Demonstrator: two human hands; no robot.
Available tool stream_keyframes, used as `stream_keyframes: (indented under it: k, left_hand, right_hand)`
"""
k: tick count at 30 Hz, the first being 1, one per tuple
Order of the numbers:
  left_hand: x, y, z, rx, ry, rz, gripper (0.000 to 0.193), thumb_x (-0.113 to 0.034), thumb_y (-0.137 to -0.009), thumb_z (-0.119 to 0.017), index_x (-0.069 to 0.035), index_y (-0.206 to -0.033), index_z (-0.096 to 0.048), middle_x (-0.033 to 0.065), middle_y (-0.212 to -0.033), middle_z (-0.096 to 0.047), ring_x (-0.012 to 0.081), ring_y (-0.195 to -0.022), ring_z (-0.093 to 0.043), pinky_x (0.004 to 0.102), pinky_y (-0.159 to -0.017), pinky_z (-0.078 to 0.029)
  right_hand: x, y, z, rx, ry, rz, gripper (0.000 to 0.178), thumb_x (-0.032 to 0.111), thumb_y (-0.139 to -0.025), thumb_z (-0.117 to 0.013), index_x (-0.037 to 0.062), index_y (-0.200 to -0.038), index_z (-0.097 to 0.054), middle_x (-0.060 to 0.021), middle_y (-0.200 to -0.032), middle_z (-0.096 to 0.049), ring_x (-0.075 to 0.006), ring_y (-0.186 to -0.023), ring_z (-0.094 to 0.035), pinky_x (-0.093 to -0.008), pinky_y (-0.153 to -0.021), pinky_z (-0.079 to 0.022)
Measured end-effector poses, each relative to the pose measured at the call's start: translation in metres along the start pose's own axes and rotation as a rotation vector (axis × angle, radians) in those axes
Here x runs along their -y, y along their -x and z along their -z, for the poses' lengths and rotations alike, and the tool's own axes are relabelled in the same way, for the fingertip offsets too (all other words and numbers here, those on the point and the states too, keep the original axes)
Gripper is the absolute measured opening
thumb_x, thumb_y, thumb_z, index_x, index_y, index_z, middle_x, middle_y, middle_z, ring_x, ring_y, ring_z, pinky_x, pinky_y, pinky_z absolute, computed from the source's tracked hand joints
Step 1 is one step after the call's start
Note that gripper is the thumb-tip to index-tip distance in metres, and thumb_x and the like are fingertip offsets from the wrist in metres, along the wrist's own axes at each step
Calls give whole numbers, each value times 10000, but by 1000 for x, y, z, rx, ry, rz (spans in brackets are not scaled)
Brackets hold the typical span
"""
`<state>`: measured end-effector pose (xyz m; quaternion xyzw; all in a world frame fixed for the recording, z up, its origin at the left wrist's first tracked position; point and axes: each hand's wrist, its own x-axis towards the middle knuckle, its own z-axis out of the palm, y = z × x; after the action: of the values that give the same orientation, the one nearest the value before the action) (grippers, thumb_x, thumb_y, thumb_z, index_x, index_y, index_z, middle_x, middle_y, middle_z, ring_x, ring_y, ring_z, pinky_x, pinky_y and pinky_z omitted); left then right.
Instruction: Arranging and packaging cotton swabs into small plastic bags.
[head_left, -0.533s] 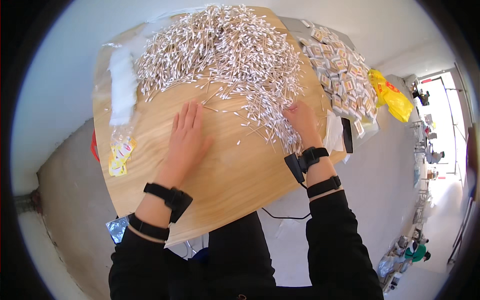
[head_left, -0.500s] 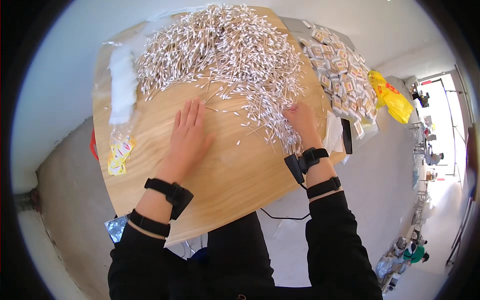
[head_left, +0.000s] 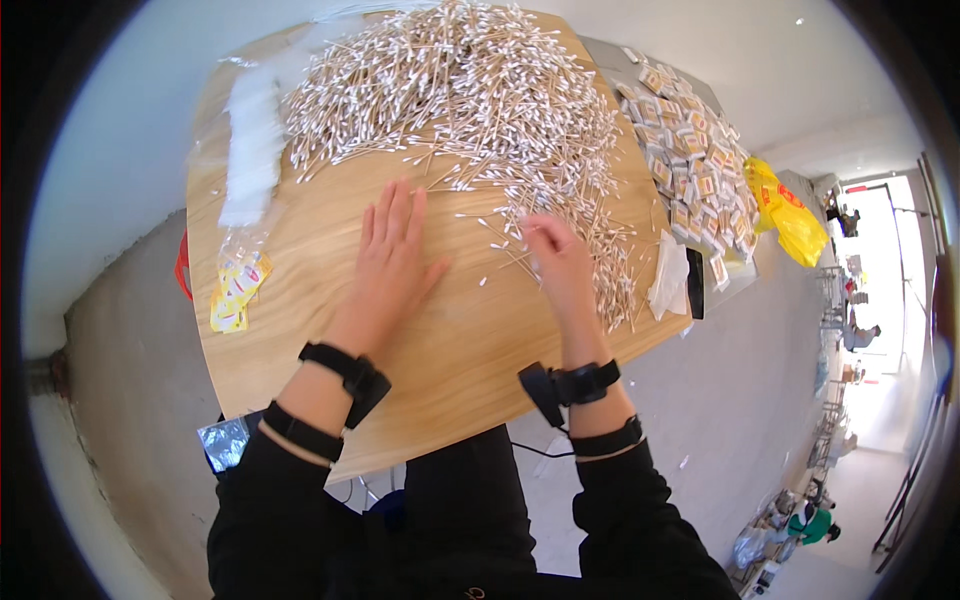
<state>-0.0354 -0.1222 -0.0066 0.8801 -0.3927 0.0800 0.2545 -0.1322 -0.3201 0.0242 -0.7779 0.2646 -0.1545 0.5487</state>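
A big heap of double-ended cotton swabs [head_left: 450, 90] covers the far part of the wooden table [head_left: 420, 400], with a strip of them trailing down the right side. My left hand [head_left: 390, 265] lies flat on bare wood short of the heap, fingers stretched out, holding nothing. Over the near left edge of the right-hand strip is my right hand [head_left: 562, 265], its fingers curled and thumb and forefinger pinched together. Whatever sits in that pinch is too small to make out among the swabs behind it. A few loose swabs lie between the hands.
Clear plastic bags [head_left: 250, 150] and yellow printed packaging [head_left: 238, 290] lie along the left side. On the right are a white tissue [head_left: 668, 275], a black phone-like object [head_left: 695, 285], many small boxes [head_left: 690, 150] and a yellow bag [head_left: 785, 215]. People appear far right.
My right hand has moved left, from the swab strip to its inner edge, its fingers still closed. My left hand stays flat on the table. The view has shifted slightly.
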Motion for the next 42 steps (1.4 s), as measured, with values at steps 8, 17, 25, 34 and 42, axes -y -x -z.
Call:
stream_keyframes:
  k: [8,17,25,34,42]
  left_hand:
    - [14,21,-5,170,-91,-14,765,-459,-858,-576,6,-1416,-335,125,-1527,-251,276,-1418,-217,473,-1146,-172]
    - [13,116,72,237,214,111,707,-246,-763,-723,-50,-1374,-427,209,-1514,-222,356,-1410,-208,477,-1138,-194]
    - [-32,104,45,87,123,350,867,-241,-740,-741,-8,-1440,-286,228,-1520,-189,376,-1414,-193,504,-1138,-171]
    - [-19,130,37,167,-143,195,866,-452,-772,-673,-8,-1427,-320,179,-1513,-257,294,-1422,-208,496,-1138,-177]
    - [-28,178,62,209,-34,290,780,-252,-802,-660,68,-1405,-284,238,-1502,-235,373,-1392,-252,498,-1125,-213]
  right_hand:
    - [-5,15,-42,180,79,-69,209,94,-851,-606,53,-1048,-662,-54,-830,-664,-132,-712,-600,-268,-666,-483]
    - [-5,18,-102,184,103,243,187,99,-838,-647,68,-1022,-669,-89,-886,-593,-201,-767,-604,-297,-679,-490]
    - [1,50,-102,198,304,484,212,74,-793,-686,56,-1003,-661,-127,-985,-540,-264,-855,-579,-331,-737,-490]
    - [-12,94,-96,234,237,367,145,37,-797,-672,36,-941,-660,-123,-928,-548,-267,-839,-569,-333,-706,-481]
    - [-5,99,-96,109,213,308,71,51,-816,-654,47,-884,-670,-101,-785,-562,-226,-664,-571,-312,-609,-464]
